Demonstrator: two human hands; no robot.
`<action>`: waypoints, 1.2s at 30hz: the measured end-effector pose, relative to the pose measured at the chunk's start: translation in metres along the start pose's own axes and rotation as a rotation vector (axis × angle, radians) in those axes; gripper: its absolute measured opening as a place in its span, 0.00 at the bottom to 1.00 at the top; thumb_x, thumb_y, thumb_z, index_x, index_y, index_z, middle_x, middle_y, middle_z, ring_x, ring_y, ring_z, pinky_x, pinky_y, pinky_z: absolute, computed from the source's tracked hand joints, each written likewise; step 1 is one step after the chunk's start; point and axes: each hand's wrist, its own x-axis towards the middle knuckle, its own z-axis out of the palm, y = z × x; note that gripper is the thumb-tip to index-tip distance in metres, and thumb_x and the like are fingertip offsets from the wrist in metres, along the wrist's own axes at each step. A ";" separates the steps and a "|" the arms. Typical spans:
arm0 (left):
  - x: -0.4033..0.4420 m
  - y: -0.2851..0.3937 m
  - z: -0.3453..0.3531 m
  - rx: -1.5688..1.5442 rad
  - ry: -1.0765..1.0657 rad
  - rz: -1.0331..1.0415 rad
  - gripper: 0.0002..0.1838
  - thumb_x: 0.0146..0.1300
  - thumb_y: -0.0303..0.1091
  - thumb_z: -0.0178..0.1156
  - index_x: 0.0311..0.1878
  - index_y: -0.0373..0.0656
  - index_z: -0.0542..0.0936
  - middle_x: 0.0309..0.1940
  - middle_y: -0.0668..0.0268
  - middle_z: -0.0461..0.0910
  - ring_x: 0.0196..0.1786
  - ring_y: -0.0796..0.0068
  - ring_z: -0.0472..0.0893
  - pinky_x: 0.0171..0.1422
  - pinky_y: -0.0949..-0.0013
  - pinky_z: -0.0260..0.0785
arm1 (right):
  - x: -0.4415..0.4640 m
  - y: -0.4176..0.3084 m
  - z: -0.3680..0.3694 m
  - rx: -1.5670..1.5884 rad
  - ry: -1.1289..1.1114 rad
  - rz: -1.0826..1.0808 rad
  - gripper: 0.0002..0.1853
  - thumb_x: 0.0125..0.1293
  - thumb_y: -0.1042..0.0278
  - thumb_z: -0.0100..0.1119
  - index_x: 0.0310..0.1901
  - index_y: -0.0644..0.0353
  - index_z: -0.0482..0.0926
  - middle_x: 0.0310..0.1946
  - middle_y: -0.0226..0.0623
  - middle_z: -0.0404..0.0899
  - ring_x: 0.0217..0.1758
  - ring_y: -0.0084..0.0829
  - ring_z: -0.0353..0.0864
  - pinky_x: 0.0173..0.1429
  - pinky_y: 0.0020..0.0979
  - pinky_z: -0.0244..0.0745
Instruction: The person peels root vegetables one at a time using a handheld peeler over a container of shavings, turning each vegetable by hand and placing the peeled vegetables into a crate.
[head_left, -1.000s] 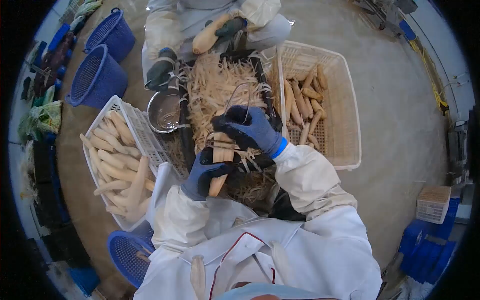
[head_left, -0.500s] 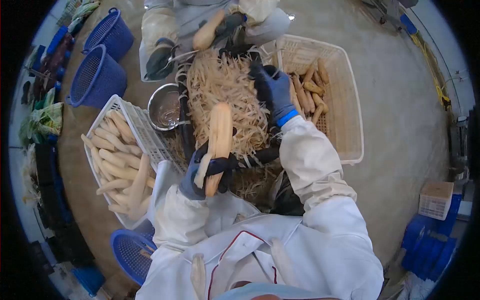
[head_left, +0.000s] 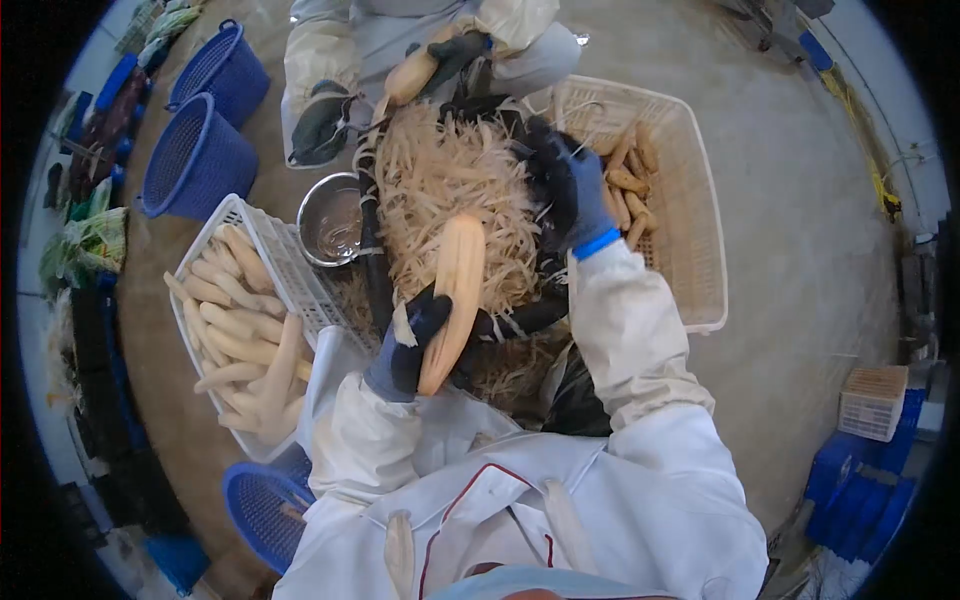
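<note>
My left hand (head_left: 405,345), in a dark blue glove, is wrapped round the lower half of a long root vegetable (head_left: 460,290). The root is pale orange, with lengthwise facets where skin has come off, and stands over the pile of peelings (head_left: 450,180). A pale strip of peel (head_left: 402,325) clings to the glove's fingers. At the pile's right edge is my right hand (head_left: 575,195), also gloved, with a blue band at the wrist. Its fingers are curled, and what they hold, if anything, is hidden.
Opposite, a co-worker's gloved hand (head_left: 458,58) holds another root (head_left: 408,78). A white crate (head_left: 690,200) with brownish roots stands right; a second crate (head_left: 240,215) of pale roots stands left. Near it are a steel bowl (head_left: 330,220) and blue baskets (head_left: 195,165).
The root in my left hand has shifted right and tilted, and the grip on it has changed. My right hand has moved slightly right and down. The co-worker's hand has closed over the other root.
</note>
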 end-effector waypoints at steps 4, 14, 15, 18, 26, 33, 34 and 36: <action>-0.009 0.015 0.026 0.253 -0.107 0.108 0.25 0.59 0.34 0.64 0.59 0.35 0.73 0.34 0.63 0.80 0.28 0.74 0.79 0.29 0.72 0.70 | -0.017 0.029 0.014 -0.169 -0.228 -0.184 0.15 0.66 0.56 0.63 0.42 0.61 0.81 0.24 0.26 0.77 0.19 0.16 0.70 0.21 0.19 0.62; -0.003 -0.005 0.018 0.525 -0.099 0.375 0.43 0.50 0.21 0.70 0.70 0.29 0.61 0.63 0.54 0.72 0.63 0.73 0.73 0.66 0.72 0.64 | -0.004 0.006 0.013 -0.269 0.063 -0.029 0.15 0.61 0.54 0.67 0.34 0.60 0.83 0.16 0.20 0.68 0.15 0.15 0.62 0.19 0.19 0.55; 0.000 -0.007 0.016 0.561 -0.084 0.404 0.44 0.49 0.20 0.70 0.70 0.28 0.61 0.64 0.53 0.71 0.64 0.73 0.72 0.67 0.72 0.63 | 0.008 0.007 0.002 -0.055 0.082 -0.018 0.14 0.62 0.56 0.67 0.35 0.61 0.83 0.17 0.19 0.69 0.16 0.13 0.63 0.20 0.19 0.55; 0.005 -0.016 0.004 0.654 -0.063 0.477 0.44 0.48 0.19 0.70 0.70 0.28 0.61 0.66 0.51 0.70 0.65 0.73 0.71 0.68 0.72 0.62 | -0.023 -0.016 0.013 -0.108 -0.190 -0.007 0.14 0.64 0.57 0.64 0.42 0.59 0.83 0.18 0.19 0.71 0.16 0.12 0.62 0.20 0.19 0.56; 0.008 -0.018 -0.006 0.595 -0.056 0.502 0.36 0.51 0.22 0.68 0.66 0.32 0.67 0.51 0.61 0.79 0.50 0.75 0.79 0.55 0.71 0.71 | -0.021 -0.015 0.009 0.029 -0.270 0.063 0.11 0.67 0.60 0.60 0.41 0.59 0.82 0.19 0.23 0.72 0.14 0.14 0.65 0.18 0.19 0.58; -0.028 0.023 0.034 -0.094 -0.217 0.009 0.40 0.47 0.35 0.70 0.65 0.35 0.68 0.30 0.60 0.80 0.21 0.73 0.77 0.21 0.72 0.68 | -0.006 -0.003 0.002 0.103 -0.175 0.079 0.16 0.67 0.56 0.62 0.49 0.57 0.81 0.26 0.26 0.79 0.16 0.14 0.64 0.17 0.19 0.55; -0.026 0.022 0.033 -0.124 -0.241 -0.008 0.40 0.47 0.36 0.71 0.65 0.35 0.68 0.30 0.59 0.81 0.20 0.72 0.77 0.21 0.71 0.68 | -0.020 -0.006 0.008 0.091 -0.264 0.095 0.15 0.67 0.56 0.61 0.48 0.57 0.81 0.26 0.26 0.80 0.16 0.14 0.64 0.17 0.19 0.55; -0.023 0.019 0.030 -0.183 -0.289 -0.041 0.42 0.46 0.37 0.72 0.65 0.35 0.67 0.31 0.56 0.81 0.18 0.69 0.77 0.20 0.71 0.68 | -0.040 -0.005 0.022 0.068 -0.442 0.128 0.14 0.68 0.56 0.61 0.45 0.57 0.81 0.28 0.27 0.81 0.17 0.14 0.65 0.18 0.18 0.56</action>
